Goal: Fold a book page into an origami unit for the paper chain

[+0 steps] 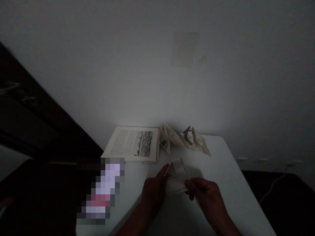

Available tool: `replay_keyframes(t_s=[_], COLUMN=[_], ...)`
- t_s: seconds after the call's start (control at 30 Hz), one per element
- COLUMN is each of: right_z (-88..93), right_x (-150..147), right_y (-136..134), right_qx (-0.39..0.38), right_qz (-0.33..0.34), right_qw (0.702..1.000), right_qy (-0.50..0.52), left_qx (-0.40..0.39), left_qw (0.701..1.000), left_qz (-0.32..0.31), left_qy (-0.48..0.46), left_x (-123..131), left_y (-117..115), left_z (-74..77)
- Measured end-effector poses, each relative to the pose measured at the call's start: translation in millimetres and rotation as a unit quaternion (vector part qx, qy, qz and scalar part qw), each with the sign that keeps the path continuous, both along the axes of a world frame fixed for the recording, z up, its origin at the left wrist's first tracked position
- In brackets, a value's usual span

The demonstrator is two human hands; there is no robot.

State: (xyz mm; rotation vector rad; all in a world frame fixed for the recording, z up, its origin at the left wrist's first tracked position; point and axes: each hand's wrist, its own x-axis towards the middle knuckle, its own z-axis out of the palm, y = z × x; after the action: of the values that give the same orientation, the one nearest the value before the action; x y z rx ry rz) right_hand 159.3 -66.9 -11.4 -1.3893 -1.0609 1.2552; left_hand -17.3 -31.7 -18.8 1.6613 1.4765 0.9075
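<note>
The room is dim. Over a white table [228, 183], my left hand [154, 193] and my right hand [205, 193] both pinch a partly folded sheet of printed paper [177, 177]. The left fingers grip its left edge and the right fingers grip its lower right corner. The sheet is lifted a little above the tabletop, between the hands.
An open book [134, 143] with text and a photo lies at the table's far left. Two folded paper figures [169, 137] [197, 139] stand beside it against the white wall. A blurred-out patch [103, 191] covers the table's left part. Dark furniture [29, 131] stands left.
</note>
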Motion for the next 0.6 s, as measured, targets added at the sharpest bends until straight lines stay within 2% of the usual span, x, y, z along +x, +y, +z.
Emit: replay_keyframes(t_s=[0.1, 0.2, 0.33, 0.4, 0.47, 0.6], right_z=[-0.2, 0.2, -0.2, -1.7, -4.2, -9.5], right_x=[1, 3, 6, 5, 3, -1], right_y=[-1, 1, 2, 2, 0, -4], right_qx=[0.002, 0.002, 0.007, 0.017, 0.023, 0.033], right_qz=[0.001, -0.011, -0.031, -0.039, -0.047, -0.069], right_qw=[1.0, 1.0, 0.999, 0.998, 0.996, 0.989], right_qy=[0.001, -0.01, -0.03, -0.046, -0.066, -0.125], left_qx=[0.011, -0.082, -0.199, -0.231, -0.232, -0.199], left_qw=[1.0, 0.991, 0.948, 0.937, 0.937, 0.96], left_qz=[-0.008, 0.0, -0.064, -0.086, -0.09, -0.073], left_qy=[-0.003, -0.107, -0.239, -0.248, -0.244, -0.181], left_x=[-2, 2, 12, 18, 22, 25], left_y=[1, -2, -9, -12, -14, -15], left_z=[1.1, 5.6, 5.4, 3.6, 3.7, 9.1])
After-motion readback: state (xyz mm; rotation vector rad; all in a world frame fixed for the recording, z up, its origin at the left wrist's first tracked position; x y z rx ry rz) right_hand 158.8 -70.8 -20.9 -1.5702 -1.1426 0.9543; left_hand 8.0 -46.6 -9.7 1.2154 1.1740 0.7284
